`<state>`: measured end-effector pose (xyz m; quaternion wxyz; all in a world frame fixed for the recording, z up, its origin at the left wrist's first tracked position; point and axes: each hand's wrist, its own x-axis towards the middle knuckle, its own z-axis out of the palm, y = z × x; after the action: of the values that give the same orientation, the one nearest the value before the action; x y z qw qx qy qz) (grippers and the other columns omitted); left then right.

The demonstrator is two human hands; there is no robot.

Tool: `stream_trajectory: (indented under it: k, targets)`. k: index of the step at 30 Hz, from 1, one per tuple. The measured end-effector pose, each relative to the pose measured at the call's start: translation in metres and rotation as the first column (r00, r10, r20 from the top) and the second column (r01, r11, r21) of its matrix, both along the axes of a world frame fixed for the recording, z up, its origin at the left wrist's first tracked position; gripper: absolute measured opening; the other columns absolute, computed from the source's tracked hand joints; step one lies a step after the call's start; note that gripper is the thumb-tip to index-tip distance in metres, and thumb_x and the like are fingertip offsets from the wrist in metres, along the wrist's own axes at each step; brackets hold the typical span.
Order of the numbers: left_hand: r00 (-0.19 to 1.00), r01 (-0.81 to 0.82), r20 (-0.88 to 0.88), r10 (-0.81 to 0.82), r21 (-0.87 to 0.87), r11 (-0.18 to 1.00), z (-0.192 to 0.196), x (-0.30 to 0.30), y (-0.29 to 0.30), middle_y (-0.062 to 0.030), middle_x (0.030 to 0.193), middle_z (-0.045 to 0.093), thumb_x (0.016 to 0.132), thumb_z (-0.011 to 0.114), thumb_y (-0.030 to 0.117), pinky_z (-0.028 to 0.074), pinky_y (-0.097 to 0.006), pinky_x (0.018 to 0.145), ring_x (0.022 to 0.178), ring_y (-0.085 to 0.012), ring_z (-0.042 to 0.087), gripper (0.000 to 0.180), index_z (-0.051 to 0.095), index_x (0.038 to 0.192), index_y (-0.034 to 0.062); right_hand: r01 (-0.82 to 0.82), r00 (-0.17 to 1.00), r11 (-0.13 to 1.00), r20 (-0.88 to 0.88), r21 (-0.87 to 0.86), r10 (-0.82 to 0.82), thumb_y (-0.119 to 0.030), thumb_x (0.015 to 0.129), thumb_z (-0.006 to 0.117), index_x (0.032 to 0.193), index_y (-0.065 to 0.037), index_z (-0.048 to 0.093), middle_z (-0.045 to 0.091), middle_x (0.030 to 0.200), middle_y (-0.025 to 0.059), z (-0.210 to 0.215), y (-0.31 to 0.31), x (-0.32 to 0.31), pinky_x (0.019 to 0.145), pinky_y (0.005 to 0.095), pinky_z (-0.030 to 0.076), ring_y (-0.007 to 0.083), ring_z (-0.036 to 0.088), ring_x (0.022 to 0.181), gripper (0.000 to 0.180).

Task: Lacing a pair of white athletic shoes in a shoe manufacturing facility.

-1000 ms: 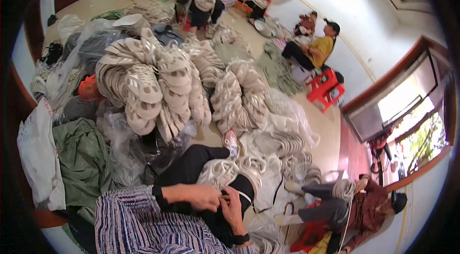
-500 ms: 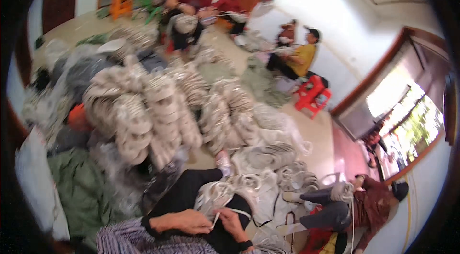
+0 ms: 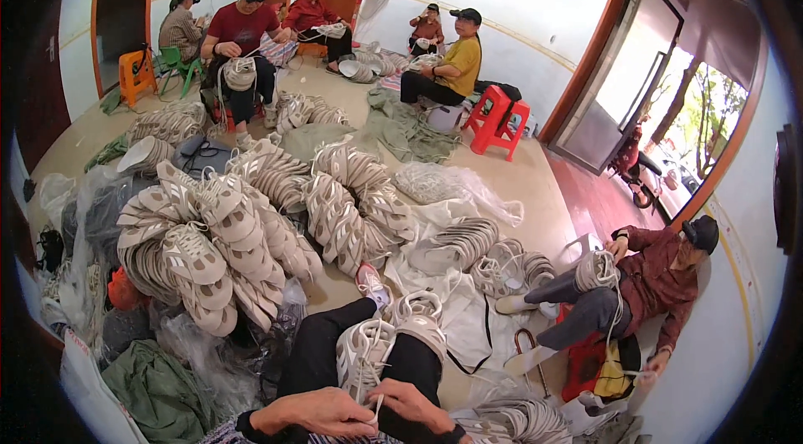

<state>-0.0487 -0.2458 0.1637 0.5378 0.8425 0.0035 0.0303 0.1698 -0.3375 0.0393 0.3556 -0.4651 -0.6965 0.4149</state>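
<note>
A beige and white shoe upper (image 3: 365, 350) with white laces lies on my lap, its toe pointing away from me. At its near end my left hand (image 3: 324, 412) is closed, thumb and fingertips pinched on the white lace (image 3: 374, 400). Close beside it on the right, my right hand (image 3: 408, 404) is closed on the lace too, the two sets of fingertips almost meeting. A second beige upper (image 3: 423, 328) rests on my right knee, just beyond the right hand.
Big stacks of nested shoe uppers (image 3: 196, 264) fill the floor ahead and left, by plastic bags and a green cloth (image 3: 159, 385). More stacks (image 3: 456, 245) lie on white sheeting. At right a seated person (image 3: 669, 277) holds an upper; others sit farther back near a red stool (image 3: 495, 122).
The view has swung, so the room sits differently in the picture. My hands have come closer together at the upper's near end; the lace loop beside my right hand no longer shows.
</note>
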Motion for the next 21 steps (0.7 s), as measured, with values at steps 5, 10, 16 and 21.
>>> stream_trajectory:
  k: [5,10,16,21]
  targets:
    - [0.999,-0.042,0.027,0.043,-0.043,0.998,-0.021,-0.020,0.004,-0.0162,0.061,0.051,0.090,0.052,0.034,0.039,-0.039,0.052,0.058,-0.0362,0.052,0.030,0.057,0.081,0.0055,0.206,0.978,0.950,0.028,-0.236,-0.206,-0.014,0.093,0.046,0.099,-0.003,0.062,0.054,0.079,0.0037,-0.057,0.012,0.013,0.066,0.0250,0.043,0.0114,0.050,0.071,0.021]
    - [0.992,-0.121,-0.075,0.099,-0.404,0.907,-0.016,-0.060,0.017,-0.0062,0.067,0.062,0.092,0.053,0.027,0.044,-0.025,0.054,0.057,-0.0110,0.057,0.026,0.063,0.097,0.0038,0.300,0.952,0.870,0.186,-0.391,-0.245,-0.020,0.091,0.046,0.081,-0.001,0.060,0.053,0.063,-0.0006,0.022,0.007,-0.011,0.054,0.0223,0.038,0.0074,0.047,0.059,0.026]
    - [0.998,-0.064,-0.028,0.058,-0.523,0.850,-0.019,-0.089,0.043,-0.0058,0.079,0.063,0.090,0.055,0.021,0.045,-0.025,0.063,0.069,-0.0108,0.057,0.024,0.063,0.097,0.0001,0.363,0.929,0.717,0.294,-0.595,-0.227,-0.021,0.091,0.050,0.083,-0.005,0.064,0.055,0.064,-0.0027,0.069,-0.014,-0.007,0.051,0.0184,0.034,0.0044,0.047,0.058,0.022]
    - [0.963,-0.168,0.089,0.255,-0.541,0.824,0.002,-0.109,0.067,-0.0083,0.081,0.062,0.083,0.060,0.014,0.043,-0.027,0.067,0.075,-0.0151,0.057,0.017,0.062,0.087,-0.0016,0.331,0.941,0.789,0.244,-0.518,-0.235,-0.019,0.091,0.051,0.090,-0.002,0.064,0.060,0.068,-0.0001,0.011,-0.021,-0.003,0.054,0.0212,0.043,0.0061,0.052,0.060,0.022]
